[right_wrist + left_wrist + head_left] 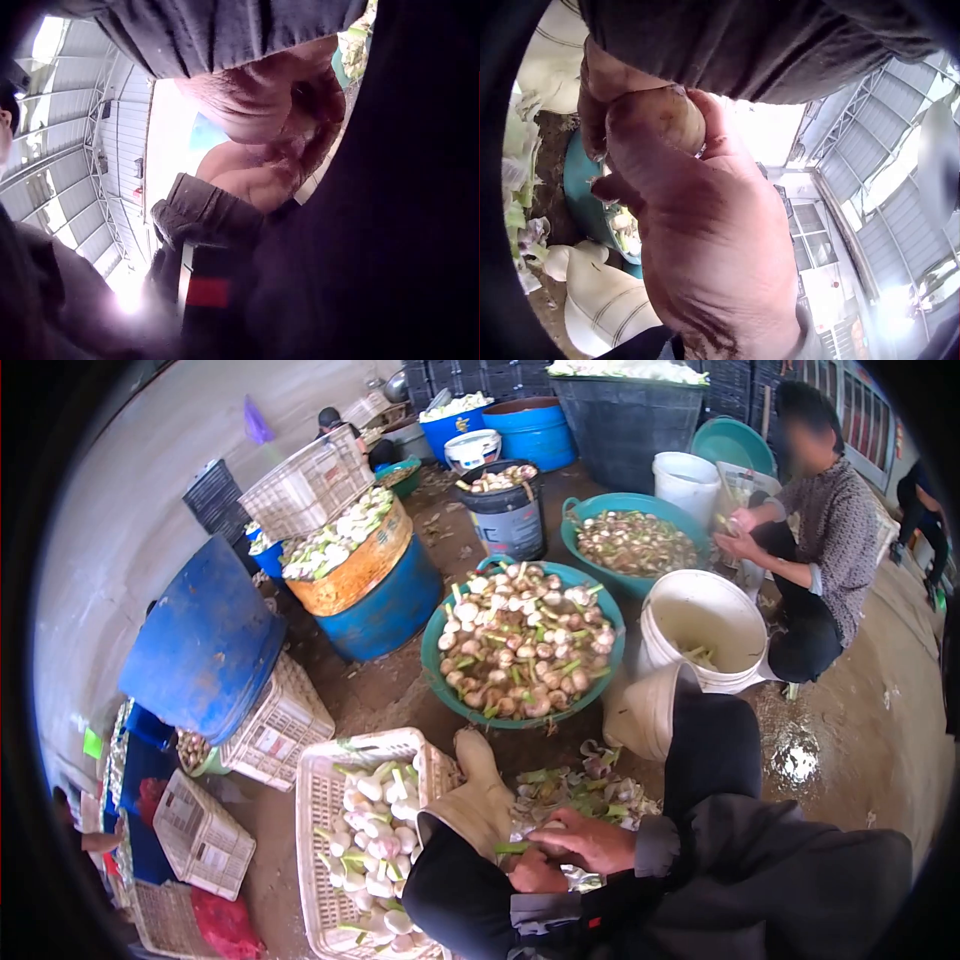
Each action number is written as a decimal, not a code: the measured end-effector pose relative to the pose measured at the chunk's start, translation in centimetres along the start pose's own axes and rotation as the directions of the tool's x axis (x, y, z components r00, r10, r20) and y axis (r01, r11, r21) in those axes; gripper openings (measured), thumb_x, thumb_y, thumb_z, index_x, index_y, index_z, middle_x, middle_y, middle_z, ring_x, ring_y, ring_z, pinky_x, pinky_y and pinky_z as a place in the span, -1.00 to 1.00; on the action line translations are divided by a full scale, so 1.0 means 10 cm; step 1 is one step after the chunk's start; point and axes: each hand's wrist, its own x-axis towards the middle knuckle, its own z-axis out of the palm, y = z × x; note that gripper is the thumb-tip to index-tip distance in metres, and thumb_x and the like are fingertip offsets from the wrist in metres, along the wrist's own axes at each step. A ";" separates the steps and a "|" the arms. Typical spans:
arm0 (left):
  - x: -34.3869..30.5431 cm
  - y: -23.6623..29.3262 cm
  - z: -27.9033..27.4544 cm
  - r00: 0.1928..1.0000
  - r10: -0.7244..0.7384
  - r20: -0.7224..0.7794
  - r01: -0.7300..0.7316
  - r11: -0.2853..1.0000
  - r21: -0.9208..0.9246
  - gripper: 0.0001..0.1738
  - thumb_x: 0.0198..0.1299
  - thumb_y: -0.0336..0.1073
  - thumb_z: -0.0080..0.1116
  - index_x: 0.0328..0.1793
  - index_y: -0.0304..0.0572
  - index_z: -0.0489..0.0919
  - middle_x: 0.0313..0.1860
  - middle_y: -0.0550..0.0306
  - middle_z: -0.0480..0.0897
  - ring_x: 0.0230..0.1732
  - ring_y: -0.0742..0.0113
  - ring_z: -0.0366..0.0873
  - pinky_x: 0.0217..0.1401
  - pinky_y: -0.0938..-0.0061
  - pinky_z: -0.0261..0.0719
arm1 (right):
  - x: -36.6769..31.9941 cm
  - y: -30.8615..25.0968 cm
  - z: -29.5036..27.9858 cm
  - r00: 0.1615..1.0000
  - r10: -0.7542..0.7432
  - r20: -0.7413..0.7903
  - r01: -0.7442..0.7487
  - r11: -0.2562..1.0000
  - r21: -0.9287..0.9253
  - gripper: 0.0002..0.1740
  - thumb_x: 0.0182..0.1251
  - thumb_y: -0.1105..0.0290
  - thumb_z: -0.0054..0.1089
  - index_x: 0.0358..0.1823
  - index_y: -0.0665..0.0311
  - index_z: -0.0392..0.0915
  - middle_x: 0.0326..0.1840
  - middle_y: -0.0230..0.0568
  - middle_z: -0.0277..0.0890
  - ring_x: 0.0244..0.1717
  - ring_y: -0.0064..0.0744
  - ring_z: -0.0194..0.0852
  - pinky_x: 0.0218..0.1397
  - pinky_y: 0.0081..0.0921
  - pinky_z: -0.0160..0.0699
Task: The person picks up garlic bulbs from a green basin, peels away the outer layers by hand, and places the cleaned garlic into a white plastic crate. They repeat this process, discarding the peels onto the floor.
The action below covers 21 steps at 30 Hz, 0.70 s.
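Observation:
My left hand [537, 873] grips a garlic bulb [681, 124] low between my knees, its green stem [512, 847] pointing left. In the left wrist view the thumb lies across the pale bulb. My right hand [597, 844] meets the left one, fingers curled over the same bulb and hiding much of it. Peeled skins and leaf scraps [575, 790] lie on the floor just beyond the hands. Beside my left leg, a cream plastic crate [312, 840] holds white cleaned garlic bulbs [375, 845] with short stems.
Ahead stands a green tub [432, 665] of unpeeled garlic, and another green basin [640, 588] sits behind it. A white bucket [700, 622] is at the right, near a seated person [830, 550]. Blue drums [385, 605] and crates [285, 715] line the left. My boots [485, 775] flank the scraps.

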 end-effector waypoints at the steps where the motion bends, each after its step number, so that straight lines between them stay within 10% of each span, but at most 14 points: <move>1: 0.02 0.00 -0.01 0.999 0.047 -0.012 -0.047 0.998 0.041 -0.82 -0.44 -0.37 0.33 -0.63 -0.10 0.54 -0.66 -0.05 0.52 -0.58 -0.02 0.53 -0.51 0.17 0.48 | 0.02 0.00 0.00 0.999 -0.011 -0.032 0.013 0.997 0.071 -0.36 0.13 0.51 0.21 0.29 0.19 0.27 0.06 0.06 0.26 -0.02 0.02 0.38 0.02 -0.27 0.40; 3: 0.04 0.07 -0.06 1.000 0.010 -0.014 -0.008 0.990 0.143 -0.88 -0.34 -0.43 0.27 -0.57 -0.18 0.56 -0.55 -0.08 0.57 -0.51 0.02 0.56 -0.44 0.21 0.51 | 0.09 -0.07 -0.12 1.000 0.024 0.006 -0.024 0.999 0.045 -0.40 0.11 0.54 0.25 0.23 0.22 0.32 -0.02 -0.06 0.38 0.05 -0.09 0.37 0.05 -0.31 0.39; 4: 0.02 0.02 0.01 0.982 -0.181 -0.052 0.169 0.968 -0.185 -0.89 -0.27 -0.45 0.23 -0.51 -0.22 0.58 -0.54 -0.04 0.58 -0.50 0.11 0.55 -0.42 0.27 0.50 | 0.08 -0.02 -0.09 0.999 0.053 0.014 -0.054 0.992 0.118 -0.38 0.11 0.55 0.24 0.26 0.23 0.30 0.00 -0.09 0.39 0.06 -0.17 0.37 0.05 -0.36 0.40; 7: -0.02 -0.02 0.21 0.679 -0.707 0.199 0.483 0.226 -0.846 -0.94 -0.24 -0.44 0.19 -0.59 -0.23 0.52 -0.63 0.00 0.52 -0.63 0.13 0.48 -0.55 0.32 0.41 | 0.13 -0.06 -0.17 0.969 0.159 0.189 -0.239 0.800 0.550 -0.29 0.08 0.62 0.17 0.32 0.20 0.20 0.04 -0.16 0.37 -0.01 -0.30 0.38 0.05 -0.45 0.39; 10: 0.11 0.14 0.06 0.864 -0.503 0.018 0.317 0.517 -0.795 -0.91 -0.03 -0.47 0.03 -0.48 -0.32 0.54 -0.57 0.16 0.53 -0.53 0.39 0.48 -0.48 0.49 0.41 | 0.17 -0.02 -0.21 0.922 0.269 0.279 -0.386 0.591 0.708 -0.31 0.19 0.60 0.12 0.37 0.20 0.11 0.05 -0.26 0.34 -0.07 -0.54 0.34 -0.03 -0.56 0.43; 14: 0.29 0.49 -0.29 0.745 -0.549 0.380 0.456 0.003 -0.890 -0.73 0.25 -0.29 0.08 -0.13 -0.41 0.59 -0.33 0.12 0.63 -0.47 0.45 0.51 -0.44 0.53 0.45 | 0.20 -0.09 -0.24 0.937 0.292 0.193 -0.345 0.678 0.649 -0.36 0.31 0.54 0.05 0.38 0.20 0.04 0.08 -0.28 0.28 -0.06 -0.59 0.29 -0.04 -0.59 0.41; 18: 0.28 0.41 -0.21 0.768 -0.470 0.435 0.525 0.074 -0.848 -0.67 0.33 -0.21 0.01 -0.13 -0.41 0.59 -0.40 0.14 0.64 -0.45 0.45 0.52 -0.40 0.55 0.47 | 0.16 -0.09 -0.04 0.950 0.313 0.002 -0.224 0.676 0.702 -0.41 0.36 0.50 0.02 0.37 0.22 0.04 0.12 -0.27 0.23 0.03 -0.58 0.24 0.04 -0.60 0.36; 20: 0.29 0.39 -0.16 0.800 -0.583 0.140 0.521 0.561 -0.643 -0.69 0.31 -0.20 -0.01 -0.20 -0.31 0.61 -0.48 0.09 0.62 -0.50 0.38 0.52 -0.42 0.44 0.47 | 0.18 -0.09 0.09 0.943 0.328 -0.060 -0.184 0.662 0.726 -0.43 0.37 0.49 0.01 0.35 0.24 0.05 0.13 -0.27 0.23 0.04 -0.57 0.24 0.08 -0.59 0.34; 21: 0.29 0.37 -0.09 0.801 -0.585 0.128 0.516 0.566 -0.643 -0.69 0.31 -0.20 -0.01 -0.20 -0.31 0.61 -0.48 0.09 0.62 -0.50 0.38 0.52 -0.42 0.44 0.47 | 0.20 -0.10 0.14 0.927 0.354 -0.122 -0.149 0.648 0.747 -0.46 0.38 0.48 0.00 0.34 0.25 0.06 0.14 -0.26 0.22 0.04 -0.57 0.24 0.11 -0.57 0.32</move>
